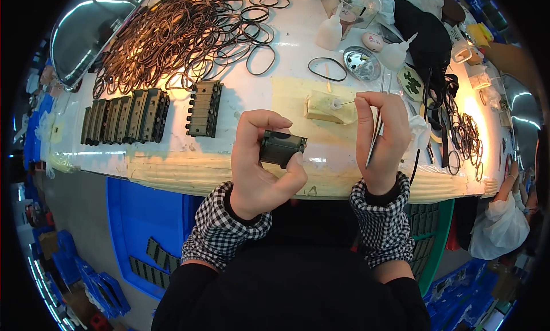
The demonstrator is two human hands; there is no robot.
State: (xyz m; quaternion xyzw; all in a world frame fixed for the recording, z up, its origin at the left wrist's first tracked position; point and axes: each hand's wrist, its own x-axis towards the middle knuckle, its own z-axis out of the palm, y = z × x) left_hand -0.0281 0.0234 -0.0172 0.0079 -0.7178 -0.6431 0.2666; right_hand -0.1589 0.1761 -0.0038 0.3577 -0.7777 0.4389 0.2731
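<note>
My left hand [260,165] grips a small dark ridged plastic part [281,149] between thumb and fingers, just above the table's near edge. My right hand [385,137] holds a thin cotton swab [342,103] between finger and thumb, its white tip over a small beige block [326,108]. A slim metal tool also runs down along the right palm. Both wrists wear black-and-white checked sleeve covers.
A row of dark ridged parts [126,116] and a separate one [204,108] lie on the white table [240,90]. A heap of black rubber rings [177,33] fills the back left. Squeeze bottles [330,30], a metal dish [362,63] and more rings [467,133] sit right. Blue bins [143,228] stand below.
</note>
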